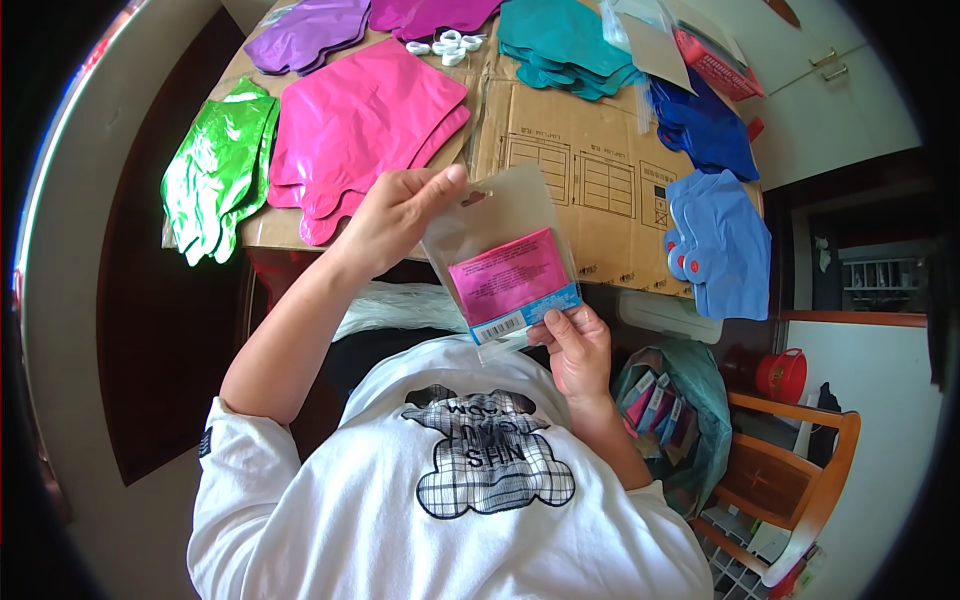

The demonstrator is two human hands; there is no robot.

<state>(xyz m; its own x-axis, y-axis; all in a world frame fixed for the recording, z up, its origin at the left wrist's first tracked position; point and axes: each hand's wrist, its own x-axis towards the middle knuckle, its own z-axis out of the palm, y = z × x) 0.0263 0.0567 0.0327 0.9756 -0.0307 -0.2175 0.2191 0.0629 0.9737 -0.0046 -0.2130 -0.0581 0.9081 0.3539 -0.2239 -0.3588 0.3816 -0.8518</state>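
While the left hand pinches one clear bag at its top and the right hand grips its bottom, above the lap, seven foil stacks lie on cardboard.

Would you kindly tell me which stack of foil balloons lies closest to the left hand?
The pink stack does: the left hand overlaps its lower edge, while the green stack lies farther left and the teal stack sits up at the far edge.
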